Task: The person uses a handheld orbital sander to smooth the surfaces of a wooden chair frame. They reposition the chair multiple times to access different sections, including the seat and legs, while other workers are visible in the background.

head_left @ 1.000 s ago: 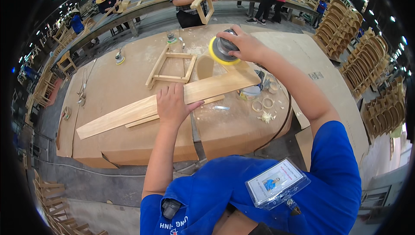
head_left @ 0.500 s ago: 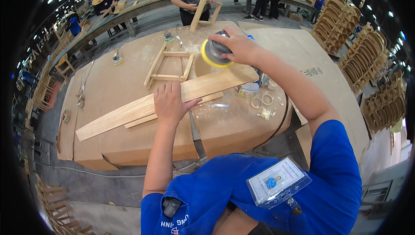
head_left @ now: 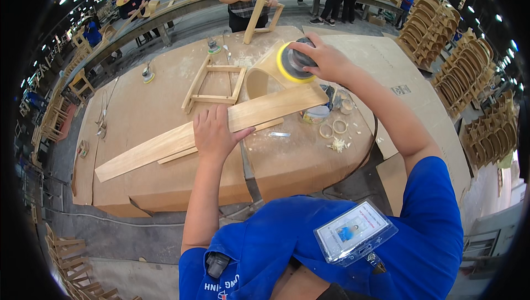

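Two bare hands share the work at a paper-covered counter [head_left: 154,98] on a busy woodworking floor. The worker's left hand [head_left: 212,133] spans a long, pale wooden board [head_left: 270,107], fingers toward its far edge and thumb spread to the right; whether it grips or merely presses, I cannot tell from here. The right hand [head_left: 326,60] is curled closely over the top of a round sander [head_left: 297,60], its yellow-rimmed disc tilted above the board's right end. Contact between disc and wood is hard to judge.

The board lies aslant across the counter, above a narrower strip [head_left: 270,125]. It looks stiff and fairly light, likely smooth enough to slide, so a flat palm near the middle seems the sound hold, clear of the disc. The sander appears dense and top-heavy, best cupped by its rounded cap.

Close by lie a small wooden frame [head_left: 226,69], two rings [head_left: 326,130] and a scatter of shavings [head_left: 338,145]. Opposite, a person in a checked shirt [head_left: 245,6] handles another frame [head_left: 255,17].
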`<state>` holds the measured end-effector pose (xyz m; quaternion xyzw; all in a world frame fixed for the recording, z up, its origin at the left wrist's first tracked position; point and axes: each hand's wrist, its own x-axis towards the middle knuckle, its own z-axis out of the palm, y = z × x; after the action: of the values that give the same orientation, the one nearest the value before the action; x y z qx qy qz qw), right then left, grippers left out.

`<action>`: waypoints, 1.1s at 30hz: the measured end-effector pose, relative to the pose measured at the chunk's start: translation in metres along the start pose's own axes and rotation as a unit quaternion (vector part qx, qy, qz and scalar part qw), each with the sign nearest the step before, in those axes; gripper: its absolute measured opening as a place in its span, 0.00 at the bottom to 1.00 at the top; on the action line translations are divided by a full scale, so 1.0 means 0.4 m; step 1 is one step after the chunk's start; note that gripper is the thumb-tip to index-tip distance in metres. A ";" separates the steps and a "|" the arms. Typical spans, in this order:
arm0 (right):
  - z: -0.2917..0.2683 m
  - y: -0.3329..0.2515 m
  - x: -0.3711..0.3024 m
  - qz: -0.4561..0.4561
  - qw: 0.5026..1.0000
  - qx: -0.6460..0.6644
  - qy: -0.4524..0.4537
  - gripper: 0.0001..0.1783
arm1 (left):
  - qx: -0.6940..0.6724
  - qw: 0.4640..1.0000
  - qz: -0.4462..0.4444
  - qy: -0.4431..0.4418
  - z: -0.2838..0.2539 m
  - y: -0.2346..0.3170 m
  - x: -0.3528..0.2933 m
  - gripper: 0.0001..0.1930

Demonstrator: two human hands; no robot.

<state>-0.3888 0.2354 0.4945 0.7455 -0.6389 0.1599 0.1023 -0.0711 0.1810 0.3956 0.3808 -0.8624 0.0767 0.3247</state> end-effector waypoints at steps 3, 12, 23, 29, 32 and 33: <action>-0.007 0.020 -0.006 0.009 1.000 -0.014 -0.006 0.38 | 0.000 1.000 -0.004 0.001 0.000 0.001 -0.001 0.36; -0.006 0.028 0.004 -0.032 0.999 0.015 0.011 0.39 | 0.020 0.999 -0.012 -0.023 -0.007 0.007 -0.009 0.36; 0.009 0.010 0.032 -0.037 0.999 0.012 0.019 0.39 | 0.023 1.000 0.007 -0.005 -0.004 0.006 -0.013 0.37; 0.006 0.010 0.024 -0.006 0.999 0.022 -0.037 0.37 | 0.026 1.000 0.001 -0.007 -0.005 0.003 -0.015 0.37; 0.002 0.009 0.021 0.004 1.000 0.018 -0.018 0.37 | 0.020 1.000 0.006 0.004 -0.003 0.003 -0.019 0.37; 0.001 0.009 0.021 0.001 1.000 0.014 -0.007 0.38 | 0.014 1.000 -0.003 -0.008 -0.004 0.002 -0.018 0.37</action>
<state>-0.3911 0.2270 0.4969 0.7472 -0.6382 0.1639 0.0871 -0.0673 0.1867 0.3923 0.3880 -0.8627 0.0849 0.3129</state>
